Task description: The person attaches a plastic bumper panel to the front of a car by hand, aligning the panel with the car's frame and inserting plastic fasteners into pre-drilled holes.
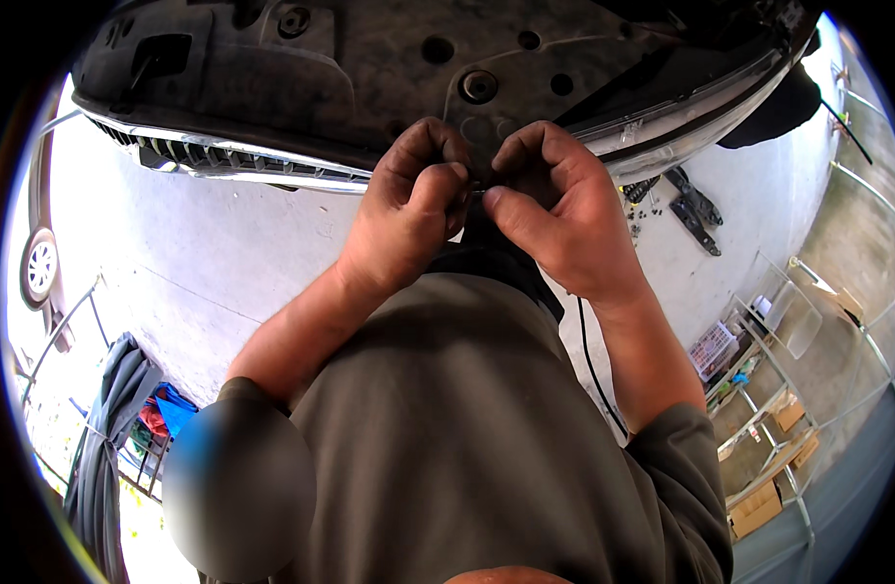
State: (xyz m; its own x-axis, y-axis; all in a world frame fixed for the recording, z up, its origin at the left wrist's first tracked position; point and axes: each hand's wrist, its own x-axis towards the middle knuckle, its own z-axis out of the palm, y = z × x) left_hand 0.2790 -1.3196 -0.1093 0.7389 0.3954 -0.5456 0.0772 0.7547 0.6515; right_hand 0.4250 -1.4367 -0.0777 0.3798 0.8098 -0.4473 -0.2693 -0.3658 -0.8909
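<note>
Both hands are raised close together just below the near edge of a dark plastic panel (360, 58) with round holes and a pale rim. The fingers of my left hand (413, 209) are curled, thumb pressed to the index finger, around something small that I cannot make out. My right hand (554, 214) is closed in a similar curl, its thumb tip almost meeting the left fingers; what it grips is hidden. The fingertips of both are darkened.
Dark parts (695, 209) and small pieces lie on the pale floor (204, 234). A black cable (588, 360) hangs at my right. Metal-frame shelving (768, 419) with boxes stands lower right, bundled grey fabric (116, 409) lower left, and a wheel (40, 268) far left.
</note>
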